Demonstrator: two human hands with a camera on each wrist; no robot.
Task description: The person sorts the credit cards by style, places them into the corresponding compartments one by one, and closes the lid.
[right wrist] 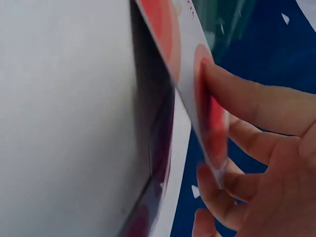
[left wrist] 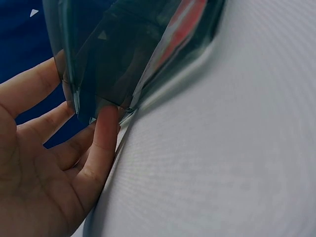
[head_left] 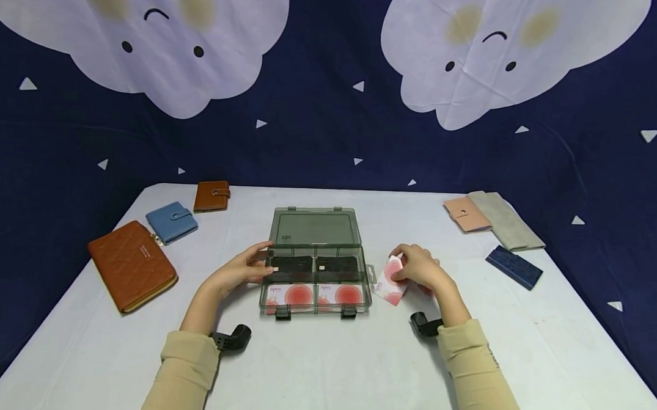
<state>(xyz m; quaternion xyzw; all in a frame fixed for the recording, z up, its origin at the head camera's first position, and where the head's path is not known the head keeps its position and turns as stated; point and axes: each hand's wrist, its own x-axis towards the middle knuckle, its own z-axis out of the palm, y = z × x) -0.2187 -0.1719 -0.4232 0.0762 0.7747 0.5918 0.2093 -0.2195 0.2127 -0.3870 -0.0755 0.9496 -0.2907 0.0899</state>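
Note:
A clear grey-green plastic storage box (head_left: 313, 313) lies with its lid (head_left: 318, 228) raised at the back. Two flat black items (head_left: 338, 265) sit in its rear compartments, and white cards with red circles (head_left: 290, 294) in the front ones. My left hand (head_left: 240, 273) grips the left wall of the box, thumb over the rim and fingers along the outside. Right of the box, my right hand (head_left: 422, 269) pinches a white-and-red card (head_left: 389, 282), holding it tilted above the table. Another red card (right wrist: 140, 222) is partly visible below that hand in the right wrist view.
On the left lie a brown quilted wallet (head_left: 133, 267), a blue wallet (head_left: 172, 222) and a small brown wallet (head_left: 211, 197). On the right are a pink wallet (head_left: 467, 215), a grey wallet (head_left: 505, 220) and a dark blue case (head_left: 515, 267).

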